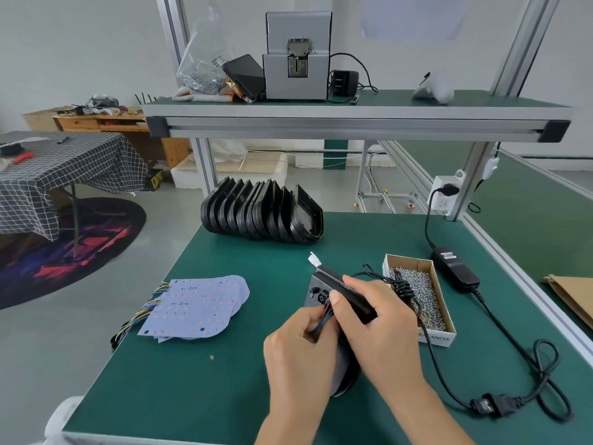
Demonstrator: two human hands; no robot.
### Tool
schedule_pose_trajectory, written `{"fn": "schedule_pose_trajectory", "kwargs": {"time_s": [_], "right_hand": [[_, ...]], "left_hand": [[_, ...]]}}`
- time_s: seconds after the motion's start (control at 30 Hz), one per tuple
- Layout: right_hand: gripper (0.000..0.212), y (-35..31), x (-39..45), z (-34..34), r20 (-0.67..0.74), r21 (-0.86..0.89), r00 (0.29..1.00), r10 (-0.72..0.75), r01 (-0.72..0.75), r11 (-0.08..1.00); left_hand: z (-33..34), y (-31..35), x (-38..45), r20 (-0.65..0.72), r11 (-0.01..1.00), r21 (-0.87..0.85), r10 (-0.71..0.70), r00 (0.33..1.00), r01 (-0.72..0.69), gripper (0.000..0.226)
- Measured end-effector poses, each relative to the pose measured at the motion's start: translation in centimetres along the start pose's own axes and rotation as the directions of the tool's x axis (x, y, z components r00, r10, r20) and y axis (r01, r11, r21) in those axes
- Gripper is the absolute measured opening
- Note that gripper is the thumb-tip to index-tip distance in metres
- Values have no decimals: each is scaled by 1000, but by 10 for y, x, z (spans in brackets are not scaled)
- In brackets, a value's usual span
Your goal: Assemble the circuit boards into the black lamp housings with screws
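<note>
Lamp housing (345,295) underside, wires' (322,322) ends hidden behind hands.

Assembly workshop: green-matted workbench (224,364), screw feeder (296,56).

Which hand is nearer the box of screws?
Right. The right hand, gripping the black housing, sits right beside the box of screws; the left hand is farther off, on the housing's other side.

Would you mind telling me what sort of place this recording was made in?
Most likely a small electronics assembly workshop. A green-matted workbench carries a row of black lamp housings, a stack of circuit boards and a box of screws, with what looks like a screw feeder machine on the shelf above.
</note>
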State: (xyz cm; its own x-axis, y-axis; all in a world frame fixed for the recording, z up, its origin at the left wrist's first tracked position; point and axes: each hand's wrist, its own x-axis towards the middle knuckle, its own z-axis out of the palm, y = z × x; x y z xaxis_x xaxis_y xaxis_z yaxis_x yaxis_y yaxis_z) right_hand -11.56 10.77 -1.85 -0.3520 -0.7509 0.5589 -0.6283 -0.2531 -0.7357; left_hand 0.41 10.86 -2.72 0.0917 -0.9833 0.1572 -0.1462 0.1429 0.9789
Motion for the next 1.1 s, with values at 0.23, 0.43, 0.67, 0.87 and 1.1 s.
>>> {"fn": "schedule_pose_trajectory", "kwargs": {"time_s": [0.23, 0.43, 0.67, 0.87, 1.1], "right_hand": [[69, 16, -9, -21, 375, 377, 926, -50, -104, 920], [111, 3, -28, 6, 616, 467, 787, -28, -336, 818], [110, -20, -12, 4, 505, 414, 857, -103, -135, 900], [111, -33, -10, -12, 460, 368, 874, -156, -28, 929], [112, -37, -8, -17, 457, 352, 878, -144, -29, 936]], "left_hand": [[-42, -2, 7, 171, 999, -41, 36, 985, -30, 21], [-62, 4, 14, 241, 995, -26, 101, 965, -98, 25], [-68, 13, 21, 245, 988, -111, 132, 961, -107, 48], [-69, 26, 24, 350, 982, -174, 132, 928, -74, 51], [-75, 37, 26, 406, 976, -25, 209, 890, -217, 50]]}}
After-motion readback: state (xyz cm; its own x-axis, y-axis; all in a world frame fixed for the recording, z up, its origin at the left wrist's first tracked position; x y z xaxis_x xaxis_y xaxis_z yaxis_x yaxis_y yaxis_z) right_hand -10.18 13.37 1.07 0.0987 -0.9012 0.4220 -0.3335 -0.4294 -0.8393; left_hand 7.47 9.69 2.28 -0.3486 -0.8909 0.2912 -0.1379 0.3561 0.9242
